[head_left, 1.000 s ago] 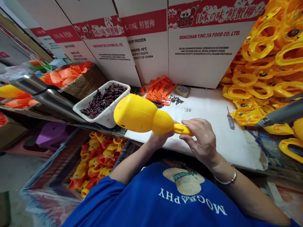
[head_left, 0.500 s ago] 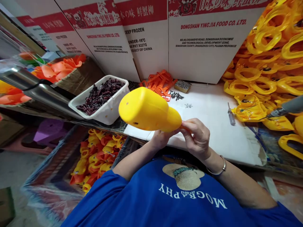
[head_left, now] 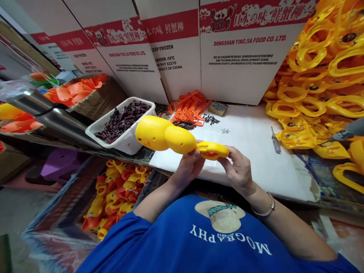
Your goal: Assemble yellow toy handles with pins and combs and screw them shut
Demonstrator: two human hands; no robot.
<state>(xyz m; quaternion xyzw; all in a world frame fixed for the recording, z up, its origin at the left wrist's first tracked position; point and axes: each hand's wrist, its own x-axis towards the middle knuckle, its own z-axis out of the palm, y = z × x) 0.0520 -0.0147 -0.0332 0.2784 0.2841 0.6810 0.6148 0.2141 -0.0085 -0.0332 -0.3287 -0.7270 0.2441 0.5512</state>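
Note:
I hold a yellow plastic duck-shaped toy (head_left: 167,137) lying sideways above the near edge of the white table (head_left: 256,151). My left hand (head_left: 187,167) grips it from below at the narrow part between body and bill. My right hand (head_left: 237,168) pinches the flat yellow bill end, where a red inner part shows. The round body points left, toward a white tray (head_left: 129,142) of dark small parts (head_left: 122,119).
White cartons (head_left: 239,57) stand along the back. A pile of yellow plastic shells (head_left: 321,83) fills the right. Orange strips (head_left: 189,108), screws (head_left: 212,119) and a screwdriver (head_left: 275,141) lie on the table. A bin of finished duck toys (head_left: 113,197) sits below left.
The toy was turned in my hands: its rounded end pointed up toward me, and now it lies sideways with the bill showing at the right. My right hand slid to the bill's tip.

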